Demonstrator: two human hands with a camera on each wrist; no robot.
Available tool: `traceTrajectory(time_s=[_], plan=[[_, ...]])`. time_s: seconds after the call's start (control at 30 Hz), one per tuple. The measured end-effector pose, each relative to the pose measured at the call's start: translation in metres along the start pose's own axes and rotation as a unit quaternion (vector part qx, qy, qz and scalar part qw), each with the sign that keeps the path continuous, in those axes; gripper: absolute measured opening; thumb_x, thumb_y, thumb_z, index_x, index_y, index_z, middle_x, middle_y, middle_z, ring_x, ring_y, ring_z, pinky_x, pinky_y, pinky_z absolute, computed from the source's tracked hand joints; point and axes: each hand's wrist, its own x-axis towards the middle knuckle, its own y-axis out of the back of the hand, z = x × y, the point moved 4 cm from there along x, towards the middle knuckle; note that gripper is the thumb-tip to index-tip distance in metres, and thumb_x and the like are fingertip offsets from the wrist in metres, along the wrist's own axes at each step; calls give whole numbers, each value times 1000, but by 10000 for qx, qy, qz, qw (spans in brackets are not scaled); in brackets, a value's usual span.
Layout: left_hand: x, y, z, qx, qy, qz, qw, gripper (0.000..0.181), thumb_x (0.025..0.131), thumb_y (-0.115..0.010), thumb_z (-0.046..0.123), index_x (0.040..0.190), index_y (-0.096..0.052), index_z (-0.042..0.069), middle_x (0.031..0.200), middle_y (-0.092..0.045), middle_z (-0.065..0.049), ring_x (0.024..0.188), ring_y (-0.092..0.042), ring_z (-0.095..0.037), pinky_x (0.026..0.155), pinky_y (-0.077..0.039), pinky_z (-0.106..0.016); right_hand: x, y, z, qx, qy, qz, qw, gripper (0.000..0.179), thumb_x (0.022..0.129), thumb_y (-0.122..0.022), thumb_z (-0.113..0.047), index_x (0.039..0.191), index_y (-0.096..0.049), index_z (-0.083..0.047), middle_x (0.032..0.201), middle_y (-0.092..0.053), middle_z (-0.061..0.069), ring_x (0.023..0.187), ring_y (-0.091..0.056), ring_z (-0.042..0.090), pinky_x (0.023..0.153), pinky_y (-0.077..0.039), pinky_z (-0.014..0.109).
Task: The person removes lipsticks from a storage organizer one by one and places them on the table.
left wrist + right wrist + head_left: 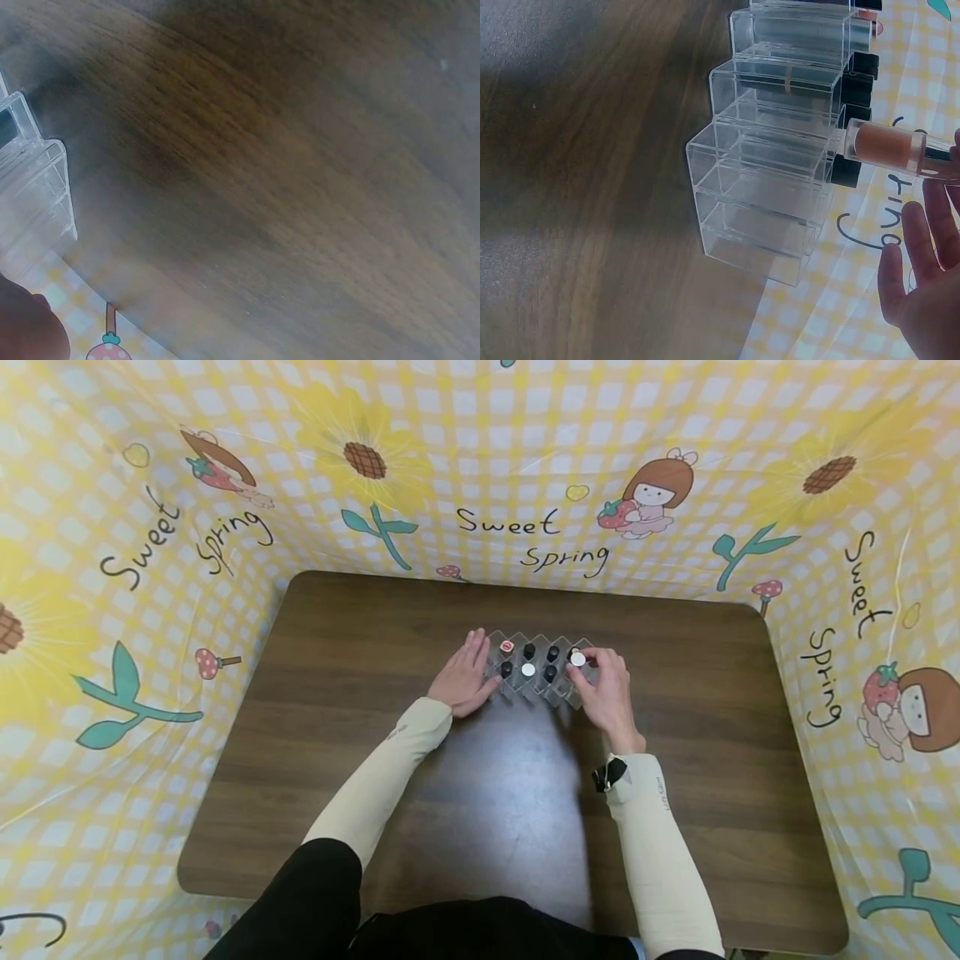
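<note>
A clear plastic organizer (558, 695) with diamond-shaped compartments stands on the table, holding several small tubes with black, white and red tops. My right hand (609, 692) is at its right end, pinching a lip gloss tube (885, 145) by its upper part. Peach colour shows through the tube's clear wall, and its lower end is at the mouth of a compartment; how far inside it sits, I cannot tell. At the organizer's left end, my left hand (461, 677) rests with straight fingers along its side. Only a blurred bit of that hand shows in the left wrist view.
The brown wooden table (315, 760) has rounded corners. Behind it and at both sides hangs a yellow checked cloth (517, 460) printed with flowers and figures. Black caps (856, 90) stick out from the organizer's compartments in the right wrist view.
</note>
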Motion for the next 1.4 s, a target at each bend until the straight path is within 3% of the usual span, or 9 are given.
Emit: traceTrajectory(time_s=[0.23,0.53,0.73,0.93,1.13,1.4], plan=[[0,1,0,-8,28,9,10000,79,100,-23,57,156,-3,5,163,10,-9,151,11,-22,124,-7,-39,0,0,-3,98,3,22,9999,29,88,-70,-18,109,-61,0,107,-60,17,101,-55,33,90,-41,46],[1,1,-1,-54,53,-40,10000,78,100,-22,56,156,-2,5,163,12,-9,150,13,-22,124,-7,-39,-4,-6,-11,786,78,8,9969,27,88,-70,-12,107,-60,2,104,-58,18,96,-63,34,88,-52,49],[1,1,-1,-38,-12,-36,10000,71,102,-21,46,155,0,4,163,13,-10,150,12,-25,124,-7,-40,-7,-12,-21,825,375,12,9959,24,86,-72,-10,104,-61,2,101,-59,17,92,-63,31,86,-53,42],[1,1,0,-169,-76,-42,9998,69,102,-23,42,155,-2,2,163,13,-11,150,12,-26,124,-6,-39,-11,-18,-30,874,551,-8,9947,24,84,-74,-9,101,-61,3,98,-60,17,89,-64,31,83,-54,42],[1,0,-1,-173,-105,17,9998,67,103,-21,41,155,-2,3,163,12,-11,151,12,-26,123,-10,-40,-14,-24,-36,941,577,-226,9936,25,83,-74,-10,101,-62,4,97,-61,19,88,-65,36,82,-54,43],[1,0,-1,-256,-5,-50,9997,66,103,-22,41,156,-1,6,163,13,-8,151,12,-24,123,-12,-42,-18,-35,-41,860,618,-524,9930,29,84,-74,-12,103,-62,5,99,-63,22,87,-64,29,81,-53,42]])
